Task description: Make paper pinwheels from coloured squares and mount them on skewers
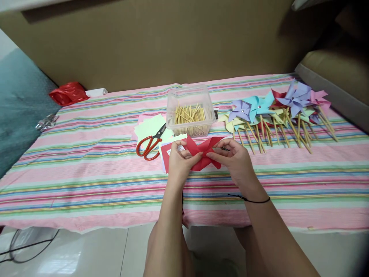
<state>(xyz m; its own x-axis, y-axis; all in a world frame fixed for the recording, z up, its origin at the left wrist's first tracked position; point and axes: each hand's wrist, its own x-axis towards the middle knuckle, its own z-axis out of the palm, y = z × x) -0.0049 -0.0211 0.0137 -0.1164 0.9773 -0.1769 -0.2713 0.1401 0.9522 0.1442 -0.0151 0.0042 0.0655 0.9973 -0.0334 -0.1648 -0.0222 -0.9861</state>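
Between my two hands is a red paper pinwheel [201, 150], its corners folded toward the centre. My left hand [182, 158] grips its left side, thumb pressed near the middle. From the right, my right hand [233, 154] pinches it with thumb and fingers, the thumb also close to the centre. Under and beside my left hand lies a stack of red and pale paper [165, 154] with a small white label. Left of that, scissors [152, 144] with red handles rest partly on pale green and pink paper sheets [147, 126].
Behind my hands stands a clear plastic box [190, 98] of short wooden sticks [190, 115]. Finished pinwheels [259, 105] on sticks are heaped at the right. A red plastic bag [69, 93] lies at the back left, on the striped cloth [86, 169]. Cables [29, 250] run along the floor.
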